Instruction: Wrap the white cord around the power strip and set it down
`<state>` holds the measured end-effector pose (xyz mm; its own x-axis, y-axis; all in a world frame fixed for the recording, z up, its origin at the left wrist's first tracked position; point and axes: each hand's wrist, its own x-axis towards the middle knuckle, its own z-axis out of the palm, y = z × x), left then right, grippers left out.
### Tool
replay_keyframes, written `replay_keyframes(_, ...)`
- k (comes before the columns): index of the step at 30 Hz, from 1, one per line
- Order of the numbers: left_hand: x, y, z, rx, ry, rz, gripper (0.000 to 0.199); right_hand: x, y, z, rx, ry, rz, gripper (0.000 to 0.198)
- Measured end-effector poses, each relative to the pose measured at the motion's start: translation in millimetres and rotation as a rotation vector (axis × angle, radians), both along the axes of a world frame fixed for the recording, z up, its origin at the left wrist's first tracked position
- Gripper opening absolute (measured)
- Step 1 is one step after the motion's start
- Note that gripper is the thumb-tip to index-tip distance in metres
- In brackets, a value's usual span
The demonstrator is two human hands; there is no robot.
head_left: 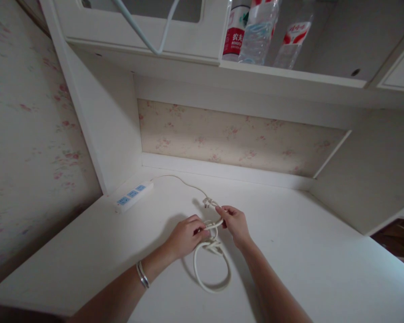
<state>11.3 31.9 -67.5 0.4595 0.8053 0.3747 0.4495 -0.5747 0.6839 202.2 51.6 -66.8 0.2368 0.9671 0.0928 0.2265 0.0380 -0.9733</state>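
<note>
A white power cord (195, 264) is looped and partly knotted between my two hands, its large loop hanging toward me above the desk. My left hand (187, 235) pinches the cord at the upper left of the tangle. Farther right, my right hand (234, 223) grips the cord close to its plug end. The plug (207, 202) with its metal prongs sticks out just beyond my right fingertips. From there a thin stretch of cord runs back left to a white power strip (134, 196) with blue socket faces, lying on the desk.
The white desk (306, 260) has side panels and a low back edge. Above it, a shelf (292, 76) holds several plastic bottles (259, 33). A pale cable (148, 42) hangs in front of the upper cabinet. Flowered wallpaper (37, 148) covers the wall at left.
</note>
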Motion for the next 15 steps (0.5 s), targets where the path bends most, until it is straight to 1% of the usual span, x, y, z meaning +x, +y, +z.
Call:
replay_keyframes(4,-1.0,0.8,-2.2,-0.022,-0.001,0.001,0.018,3.1,0.8,-0.6,0.028,-0.093,-0.009,0.042)
replay_keyframes(8,-1.4,1.7,-3.7,0.011,-0.011,0.047,0.02,2.8,-1.1,3.2,0.05,-0.138,0.007,0.044)
replay_keyframes(12,-1.2,4.4,-5.0,0.028,-0.045,0.086,0.021,-0.9,-3.0,7.9,0.09,-0.089,0.027,0.045)
replay_keyframes(15,-1.0,8.2,-9.2,-0.003,-0.079,0.105,0.025,-1.6,0.1,4.9,0.115,-0.001,0.026,0.043)
